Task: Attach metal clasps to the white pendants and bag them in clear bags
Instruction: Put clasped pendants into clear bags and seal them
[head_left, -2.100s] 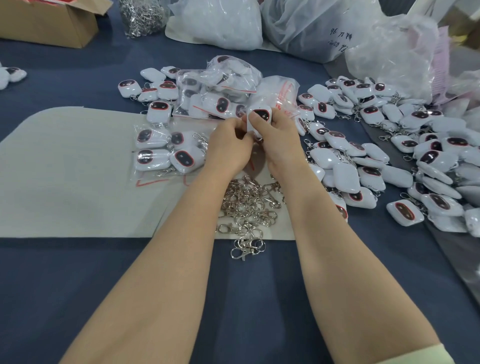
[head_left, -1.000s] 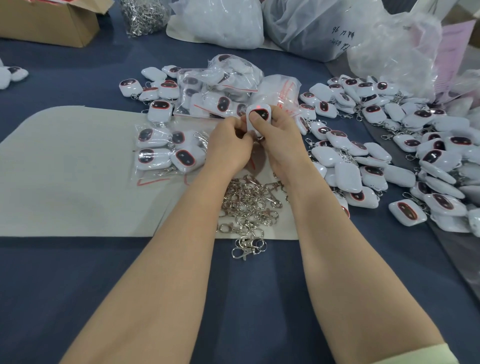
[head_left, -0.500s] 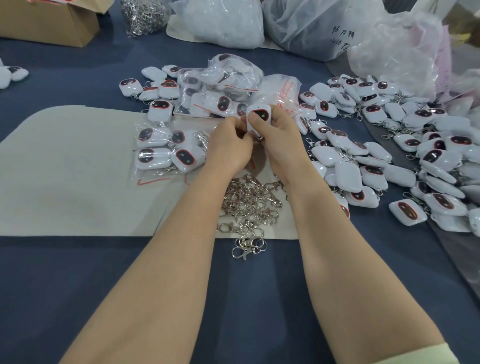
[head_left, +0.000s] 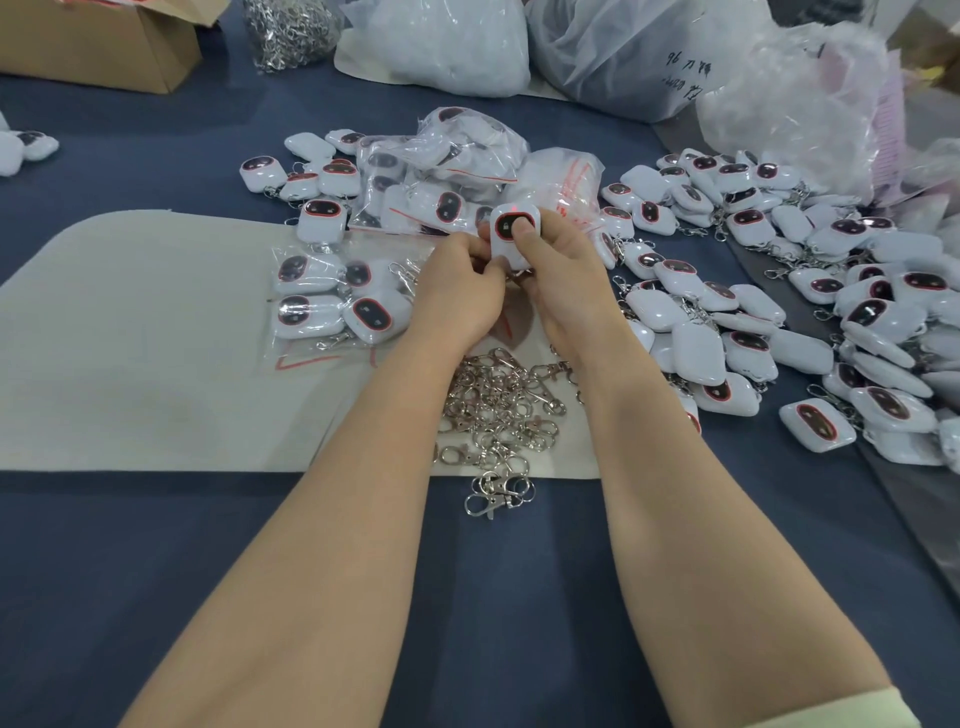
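**A:** What could have gone wrong at that point?

**B:** The white pendant (head_left: 511, 228) was upright between both hands, above the felt mat (head_left: 130, 338) and just beyond the pile of metal clasps (head_left: 498, 405). Its lower edge was hidden. I judged a ring could have slipped off unnoticed, or the smooth shell could have twisted free into the loose pendants (head_left: 701, 322).

**A:** And the fingers?

**B:** The right hand (head_left: 566, 280) pressed its thumb (head_left: 524, 228) on the dark face, with the other fingers curled behind. The left hand (head_left: 457, 291) was curled tight, pinching the pendant's lower edge. Whether it also held a clasp, I could not tell.
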